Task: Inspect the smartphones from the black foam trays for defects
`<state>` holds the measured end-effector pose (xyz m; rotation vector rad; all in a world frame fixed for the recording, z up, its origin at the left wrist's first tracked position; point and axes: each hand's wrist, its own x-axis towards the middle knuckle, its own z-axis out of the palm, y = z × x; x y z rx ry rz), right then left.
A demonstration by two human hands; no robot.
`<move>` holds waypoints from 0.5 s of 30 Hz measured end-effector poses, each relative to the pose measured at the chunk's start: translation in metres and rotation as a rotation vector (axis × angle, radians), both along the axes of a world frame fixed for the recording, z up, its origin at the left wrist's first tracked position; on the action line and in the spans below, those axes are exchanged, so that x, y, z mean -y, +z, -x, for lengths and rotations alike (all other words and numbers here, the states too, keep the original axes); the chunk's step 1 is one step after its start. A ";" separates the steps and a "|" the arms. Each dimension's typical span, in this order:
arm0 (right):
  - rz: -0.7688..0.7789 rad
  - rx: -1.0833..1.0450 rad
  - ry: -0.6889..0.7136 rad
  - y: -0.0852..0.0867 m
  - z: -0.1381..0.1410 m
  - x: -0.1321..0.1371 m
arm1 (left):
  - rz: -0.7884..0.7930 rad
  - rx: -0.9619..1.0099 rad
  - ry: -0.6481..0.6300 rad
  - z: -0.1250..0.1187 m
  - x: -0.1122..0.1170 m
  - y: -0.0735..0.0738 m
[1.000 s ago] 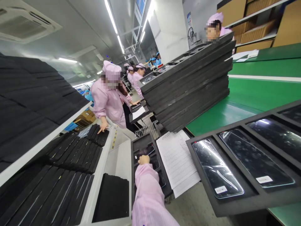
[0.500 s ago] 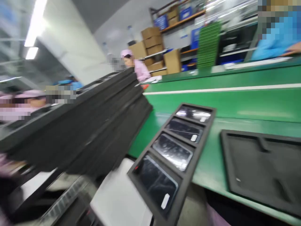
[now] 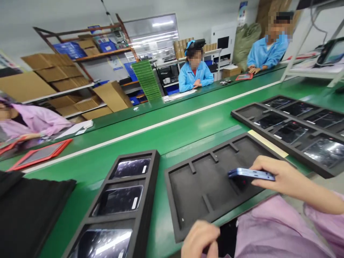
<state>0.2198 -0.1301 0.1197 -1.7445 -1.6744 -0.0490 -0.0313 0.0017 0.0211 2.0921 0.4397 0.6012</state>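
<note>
My right hand (image 3: 279, 177) comes in from the right and is closed on a blue phone (image 3: 251, 174), held flat just above an empty black foam tray (image 3: 199, 186) with several slots. My left hand (image 3: 200, 238) sits at the bottom edge near the tray's front rim, with its fingers curled; what is in them, if anything, is hidden. Left of the empty tray, a narrow black tray (image 3: 152, 186) holds dark glossy phones with white stickers.
The trays lie on a green conveyor belt (image 3: 172, 132). A wider tray (image 3: 292, 152) with several phones lies at the right. Black foam sheets (image 3: 27, 215) are stacked at the left, with a red frame (image 3: 40, 154) beyond. People in blue and pink sit across the belt.
The view swung right from the shelves of foam to the belt. My left arm, stretched to a low tray before, is now drawn in. A blue phone is now in my right hand.
</note>
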 end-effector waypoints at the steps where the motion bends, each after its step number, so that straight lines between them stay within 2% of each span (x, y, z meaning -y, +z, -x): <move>1: -0.038 0.003 0.025 -0.003 0.002 0.002 | 0.008 0.019 0.005 -0.011 0.004 0.007; 4: -0.091 0.013 0.049 -0.008 0.004 0.006 | 0.029 0.004 -0.004 -0.061 0.004 0.030; 6: -0.087 0.029 0.062 -0.007 0.004 0.006 | -0.004 -0.014 -0.090 -0.096 -0.001 0.042; 8: -0.076 0.037 0.079 -0.005 0.003 0.006 | -0.041 0.015 -0.196 -0.119 -0.005 0.049; 10: -0.089 0.016 0.090 -0.004 0.000 0.007 | -0.054 0.041 -0.258 -0.129 -0.006 0.053; 15: -0.118 -0.033 0.145 -0.008 -0.011 0.007 | -0.049 0.036 -0.241 -0.128 0.000 0.060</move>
